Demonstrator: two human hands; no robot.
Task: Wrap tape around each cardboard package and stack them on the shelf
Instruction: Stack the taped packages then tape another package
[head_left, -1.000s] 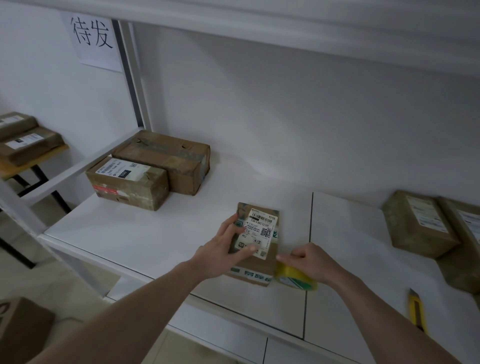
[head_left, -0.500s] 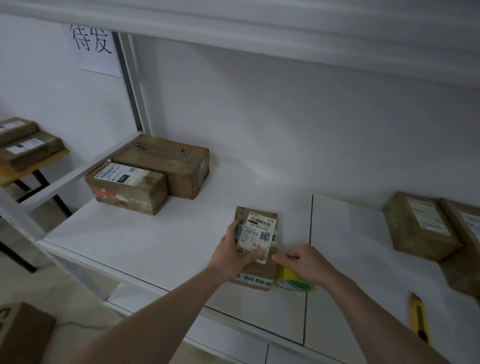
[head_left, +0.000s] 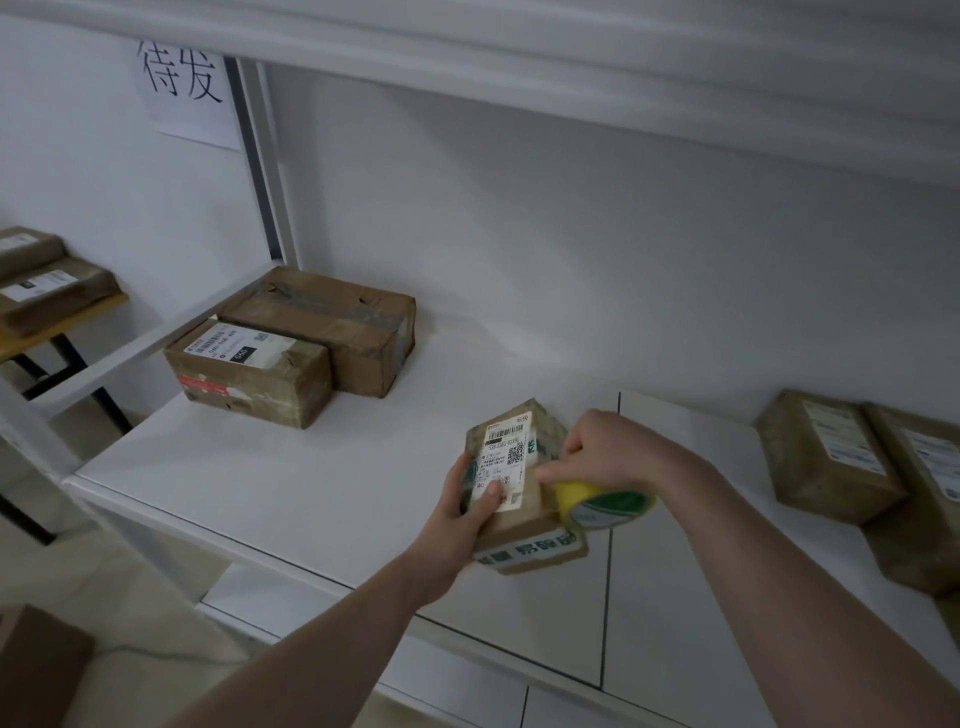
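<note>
Two hands share this job, and the trick as I judge it is to keep the strip taut while the box turns under it. My left hand (head_left: 470, 512) has the small cardboard package (head_left: 519, 488) gripped from its left side, thumb lying across the white shipping label (head_left: 506, 465), fingers curled underneath out of sight, so the package is tipped up, seemingly off the white shelf (head_left: 291, 483) near its front edge. My right hand (head_left: 605, 452) is closed over the yellow tape roll (head_left: 605, 506), which sits touching the package's right side; my forefinger and thumb press where the tape meets the cardboard. To do this well I should hold the roll close against the box, pull steadily and smooth the strip down flat with my thumb, and it looks wise to keep the barcode uncovered. Both wrists are bent inward, forearms reaching forward from below and converging on the package. Two bigger boxes (head_left: 291, 343) sit back left on the shelf, and more parcels (head_left: 831, 457) lie at the right, well apart from my hands.
</note>
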